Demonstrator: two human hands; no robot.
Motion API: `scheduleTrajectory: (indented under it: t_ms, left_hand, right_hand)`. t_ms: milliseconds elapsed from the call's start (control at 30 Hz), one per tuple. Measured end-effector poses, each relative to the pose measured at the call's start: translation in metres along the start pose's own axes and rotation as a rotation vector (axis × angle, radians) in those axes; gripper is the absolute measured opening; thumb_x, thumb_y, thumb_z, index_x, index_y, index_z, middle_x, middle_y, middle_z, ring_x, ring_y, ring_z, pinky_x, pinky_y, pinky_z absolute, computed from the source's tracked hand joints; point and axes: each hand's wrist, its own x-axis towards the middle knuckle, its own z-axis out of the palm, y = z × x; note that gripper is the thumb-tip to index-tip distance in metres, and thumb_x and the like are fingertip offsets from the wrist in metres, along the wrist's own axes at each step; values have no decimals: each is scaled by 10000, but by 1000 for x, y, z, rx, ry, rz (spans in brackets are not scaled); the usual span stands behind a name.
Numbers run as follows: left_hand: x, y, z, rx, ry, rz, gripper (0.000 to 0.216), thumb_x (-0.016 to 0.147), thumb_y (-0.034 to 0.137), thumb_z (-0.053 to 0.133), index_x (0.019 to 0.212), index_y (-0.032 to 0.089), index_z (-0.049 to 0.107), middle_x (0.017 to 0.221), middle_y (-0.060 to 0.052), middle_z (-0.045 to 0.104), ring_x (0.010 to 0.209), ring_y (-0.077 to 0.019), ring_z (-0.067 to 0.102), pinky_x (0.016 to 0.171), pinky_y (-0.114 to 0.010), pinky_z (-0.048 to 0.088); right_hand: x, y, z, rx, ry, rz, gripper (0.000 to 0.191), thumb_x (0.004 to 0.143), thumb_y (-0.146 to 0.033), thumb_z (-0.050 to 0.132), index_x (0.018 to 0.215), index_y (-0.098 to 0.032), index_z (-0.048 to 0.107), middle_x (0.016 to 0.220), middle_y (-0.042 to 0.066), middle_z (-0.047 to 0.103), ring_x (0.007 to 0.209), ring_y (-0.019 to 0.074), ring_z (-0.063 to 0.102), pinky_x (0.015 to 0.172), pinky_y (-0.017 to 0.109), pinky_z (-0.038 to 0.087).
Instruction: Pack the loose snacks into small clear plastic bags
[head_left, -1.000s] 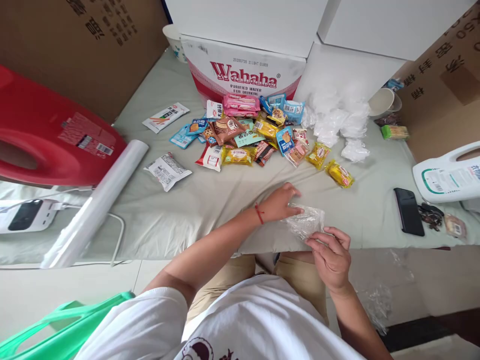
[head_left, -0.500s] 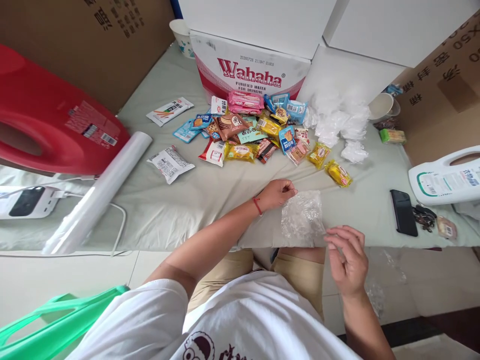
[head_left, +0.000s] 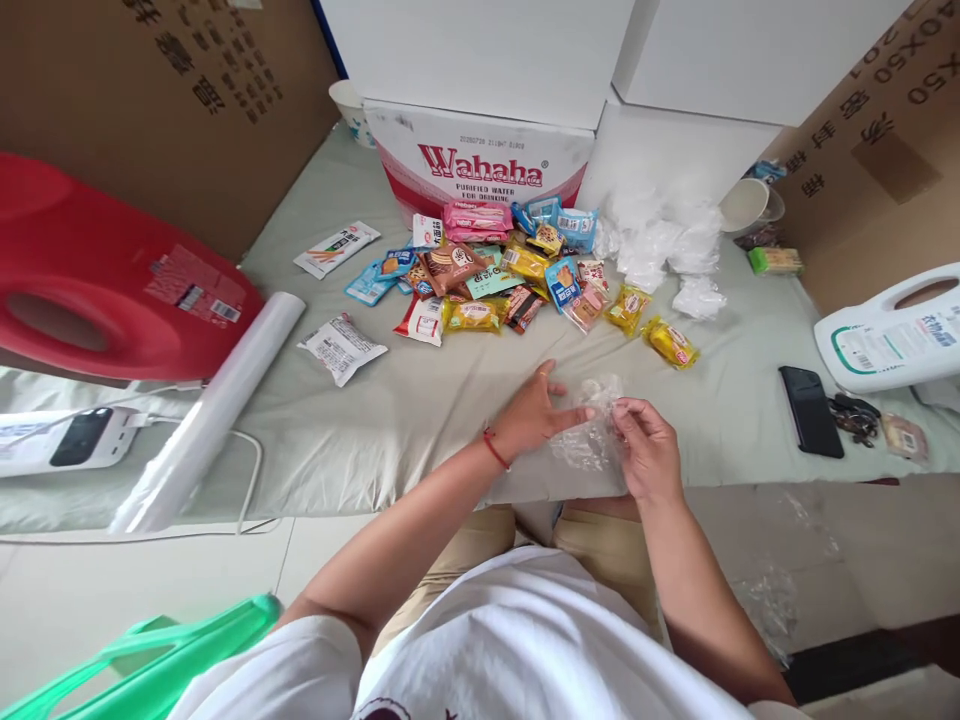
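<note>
A piece of crinkled clear plastic film [head_left: 585,445] lies bunched near the front edge of the covered table. My right hand [head_left: 646,440] pinches its right side between thumb and fingertips. Over its left side is my left hand [head_left: 536,412], fingers spread, the thumb reaching across to touch the plastic. Beyond both hands is a pile of wrapped snacks, with a yellow snack pack [head_left: 671,342] and another yellow pack [head_left: 628,308] at its right end. Whether anything lies inside the film, I cannot tell.
Crumpled clear plastic bundles [head_left: 660,240] sit behind right, beside a Wahaha carton [head_left: 480,160]. A plastic roll [head_left: 214,410] and red jug [head_left: 112,290] stand left. A phone [head_left: 810,410], keys [head_left: 855,418] and white bottle [head_left: 892,335] are at right.
My right hand has moved left and taken hold of the film. My left hand's fingers have spread from a pinch. The film, flat and square before, is now bunched up.
</note>
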Motion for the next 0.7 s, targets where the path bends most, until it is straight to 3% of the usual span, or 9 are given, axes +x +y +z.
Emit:
scheduleTrajectory:
  t_ms: [67,167,300,433,567,633,700]
  left_hand:
    - [-7,-5,-4,-33,-78,-65,1046,609,400,939,1496,140,449,1021,-57,689,731,-126,571,693,-268,440]
    - [-12,-10,-15,-99,-149,-81,613,653,352,877,1184,126,671,769,9,639,697,-132,573,683,-261,424]
    - [-19,-9,-27,84,-132,2,257,700,284,786,924,163,745,730,22,621,640,-115,507,630,-248,383]
    - [-27,-7,-20,259,-67,111,121,684,169,717,803,188,722,834,-3,650,740,-140,558,686,-253,429]
    - [-30,-5,-6,-70,78,50,99,810,257,630,881,210,581,787,13,642,731,-139,598,695,-255,473]
    - [-30,-2,-6,-247,145,6,139,836,289,615,901,221,513,727,36,616,639,-122,575,630,-242,468]
    - [-29,5,-13,-279,170,7,157,838,297,625,896,222,502,645,65,561,531,-95,491,536,-214,407]
  right_hand:
    - [2,-6,1,215,-12,96,315,712,-433,899,859,-214,727,721,-34,603,635,91,499,577,215,438]
    - [4,-12,-7,394,35,178,345,640,-362,953,831,-201,714,706,-47,570,612,61,476,511,165,419]
    - [7,-15,-28,505,89,224,363,631,-284,960,833,-195,671,690,-68,544,553,27,457,434,111,396]
    - [8,-13,-41,639,36,288,371,658,-225,936,835,-200,612,683,-91,519,474,-1,404,356,67,347]
    - [6,-11,-44,692,-37,372,345,681,-187,904,838,-194,597,644,-102,477,402,-11,310,300,54,285]
    - [3,-13,-46,631,-72,428,344,671,-204,909,856,-190,620,618,-106,455,387,-9,270,285,62,253]
    - [-1,-17,-51,514,-125,481,351,672,-266,922,869,-189,642,602,-106,446,381,-9,231,282,77,216]
